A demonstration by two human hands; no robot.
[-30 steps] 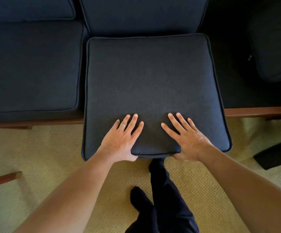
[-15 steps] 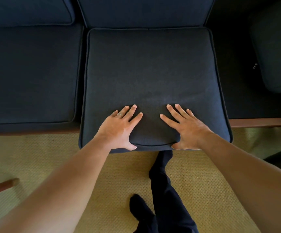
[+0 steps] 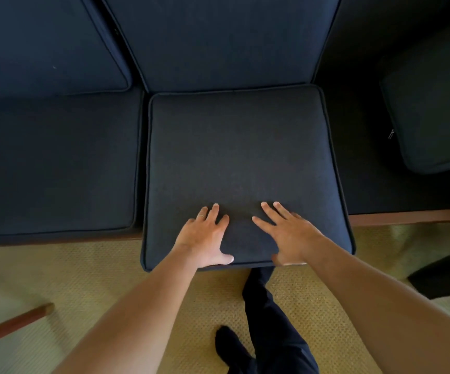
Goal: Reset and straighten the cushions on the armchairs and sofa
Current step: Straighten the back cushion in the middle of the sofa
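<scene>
The square dark navy left seat cushion (image 3: 56, 163) already lies seated. Your left hand (image 3: 205, 236) and right hand (image 3: 288, 233) press flat, fingers spread, on the navy piped middle seat cushion (image 3: 237, 157), which overhangs the wooden sofa frame (image 3: 407, 215); push it back flush.

Cloth, wood, woven floor.
Square navy seat cushion (image 3: 240, 157): matt cloth; reddish-brown sofa rail (image 3: 407, 215): smooth wood; tan carpet (image 3: 83, 279): rough weave.

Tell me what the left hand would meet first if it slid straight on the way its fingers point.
Probably the back cushion: the left hand lies flat on the seat cushion, fingers pointing toward the sofa's back, nothing between.
</scene>
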